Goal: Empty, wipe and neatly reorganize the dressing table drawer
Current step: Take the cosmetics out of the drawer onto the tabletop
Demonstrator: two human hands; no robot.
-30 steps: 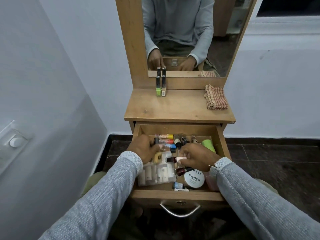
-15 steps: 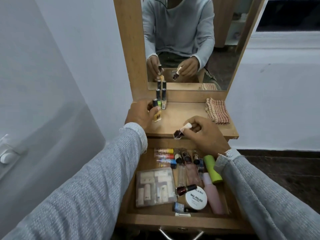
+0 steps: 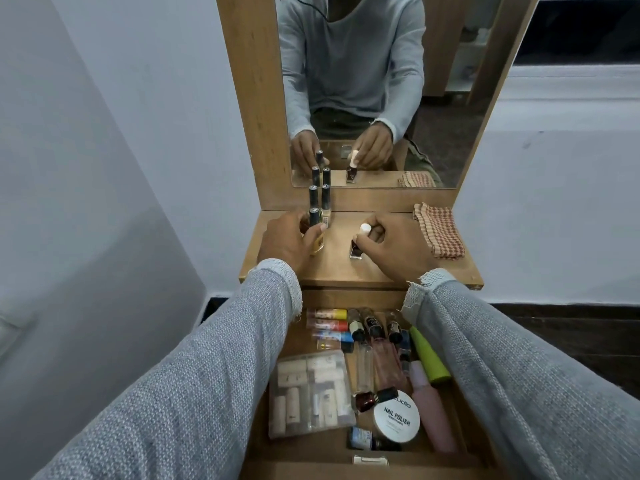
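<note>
Wooden tabletop (image 3: pixel 381 268) under a mirror (image 3: pixel 363 98) carries the bottles taken out. Below it the open drawer (image 3: pixel 298 452) holds a clear plastic pouch (image 3: pixel 308 393) of small tubes, a round white jar (image 3: pixel 398 419) marked nail polish, a green tube (image 3: pixel 429 358), a pink bottle (image 3: pixel 433 410) and several small bottles lying flat. The left hand (image 3: pixel 287 244) curls around a yellow bottle with black cap (image 3: pixel 316 233); the right hand (image 3: pixel 394 244) pinches the white cap of a dark polish bottle (image 3: pixel 356 249). A checked cloth (image 3: pixel 438 230) lies folded on the right.

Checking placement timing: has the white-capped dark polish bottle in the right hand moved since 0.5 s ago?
Yes. The white-capped bottle went from the front edge onto the tabletop, toward the mirror, upright, right hand gripping its cap.
</note>
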